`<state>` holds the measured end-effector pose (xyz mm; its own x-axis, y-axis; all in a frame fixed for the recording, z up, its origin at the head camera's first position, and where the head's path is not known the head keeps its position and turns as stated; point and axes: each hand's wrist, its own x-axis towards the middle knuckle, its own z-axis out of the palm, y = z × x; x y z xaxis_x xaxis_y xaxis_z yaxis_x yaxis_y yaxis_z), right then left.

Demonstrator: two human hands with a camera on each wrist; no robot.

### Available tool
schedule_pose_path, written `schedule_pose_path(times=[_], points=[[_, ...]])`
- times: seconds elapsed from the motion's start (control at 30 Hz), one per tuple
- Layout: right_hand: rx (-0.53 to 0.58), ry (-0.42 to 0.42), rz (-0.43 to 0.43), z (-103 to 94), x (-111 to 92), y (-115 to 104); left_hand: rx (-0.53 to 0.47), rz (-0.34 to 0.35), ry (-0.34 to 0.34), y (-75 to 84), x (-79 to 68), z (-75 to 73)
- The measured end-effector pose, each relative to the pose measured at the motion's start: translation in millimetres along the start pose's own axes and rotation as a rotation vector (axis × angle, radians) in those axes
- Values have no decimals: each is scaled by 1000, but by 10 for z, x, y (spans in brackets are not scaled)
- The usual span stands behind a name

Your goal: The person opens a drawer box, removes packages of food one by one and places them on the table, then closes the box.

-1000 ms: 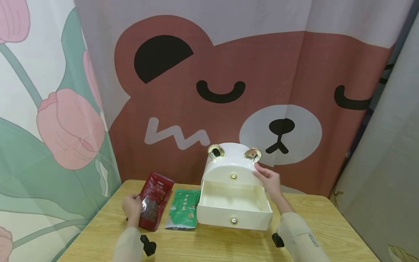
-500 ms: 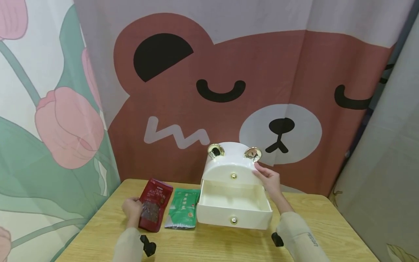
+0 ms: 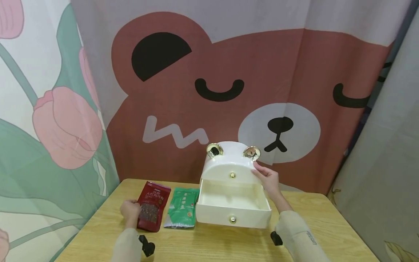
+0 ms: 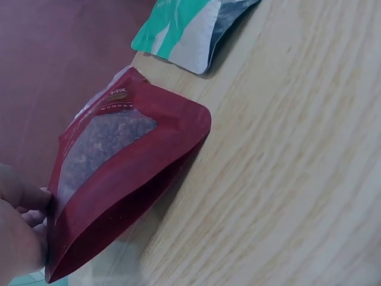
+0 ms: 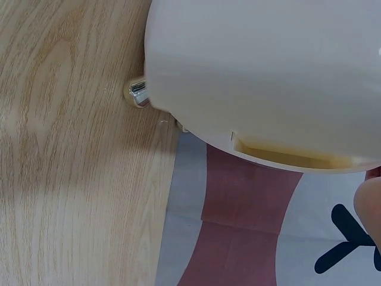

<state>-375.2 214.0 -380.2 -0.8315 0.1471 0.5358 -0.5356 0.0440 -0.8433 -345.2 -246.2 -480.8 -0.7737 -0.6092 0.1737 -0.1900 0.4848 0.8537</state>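
Left hand [image 3: 130,210]: we pinch red windowed pouch [image 3: 153,206].
Right hand [image 3: 267,178]: we grip white cabinet [image 3: 230,162].
Drawer [image 3: 214,214]: pulled out; pouch, green packet [image 3: 181,208] still outside.

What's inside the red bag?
The red bag's clear window shows small dark pieces. Whatever lies behind its opaque red parts is covered and can't be seen.

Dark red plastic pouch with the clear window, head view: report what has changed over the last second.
The dark red pouch has its top edge lower than before, still held by the left hand. The green packet, the glossy white drawer box and the right hand at its side stayed put.
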Motion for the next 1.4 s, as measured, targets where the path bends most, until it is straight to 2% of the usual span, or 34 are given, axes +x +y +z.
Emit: schedule_pose_path(times=[0.23, 0.47, 0.63, 0.8, 0.97, 1.23, 1.4], points=[[-9, 0, -10, 2, -7, 14, 41, 18, -26, -37, 17, 8], [7, 7, 7, 5, -22, -26, 76, 44, -47, -4, 18, 4], [-6, 15, 27, -6, -28, -17, 68, -7, -129, -6, 7, 23], [-20, 30, 23, 6, -39, 15, 80, -18, -196, -46, -12, 35], [-9, 34, 22, 22, -43, 11, 90, -26, -217, -59, -30, 33], [-5, 36, 16, 26, -36, 4, 140, 24, -203, -81, -43, 23], [1, 37, 11, 29, -24, 6, 131, 13, -224, -83, -31, 44]])
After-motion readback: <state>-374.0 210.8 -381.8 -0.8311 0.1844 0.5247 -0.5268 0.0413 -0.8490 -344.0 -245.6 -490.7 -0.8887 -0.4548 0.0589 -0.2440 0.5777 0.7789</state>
